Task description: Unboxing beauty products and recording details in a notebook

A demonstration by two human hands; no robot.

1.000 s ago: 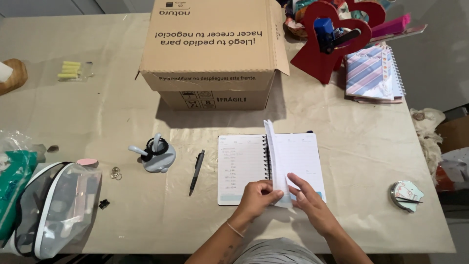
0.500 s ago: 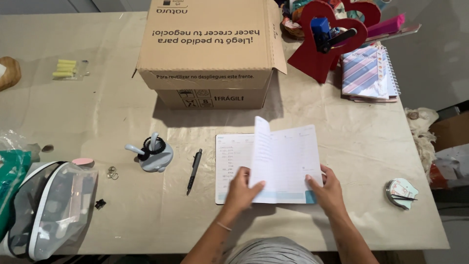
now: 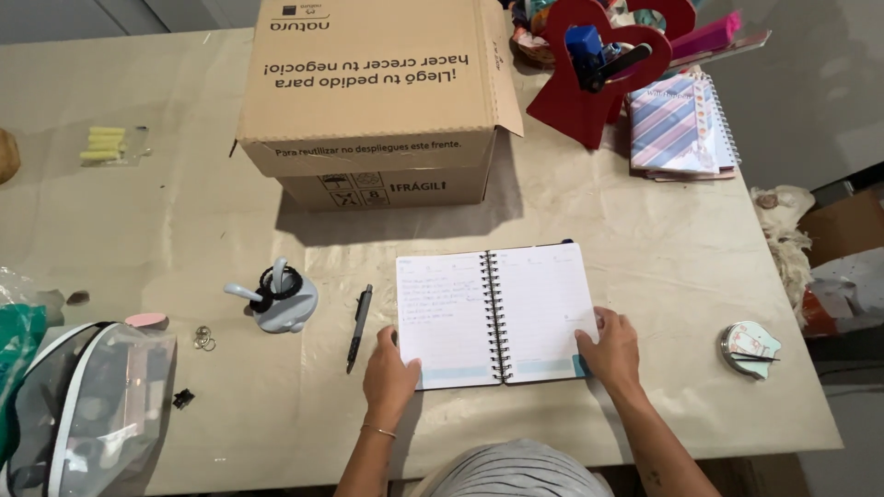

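Hands flat, open: left hand (image 3: 390, 373) and right hand (image 3: 610, 347) pinned notebook (image 3: 493, 316) corners; pressed evenly beside spiral.

One open spiral notebook (image 3: 493, 315) and one pen (image 3: 358, 315) lie near the table's front edge. One cardboard box (image 3: 373, 97) stands at the far edge. Two hands (image 3: 390, 375) (image 3: 610, 348) touch the notebook.

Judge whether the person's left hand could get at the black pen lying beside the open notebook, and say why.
Probably yes. The left hand rests on the notebook at its lower left corner, and the pen lies just to its left on bare table, nothing between them.
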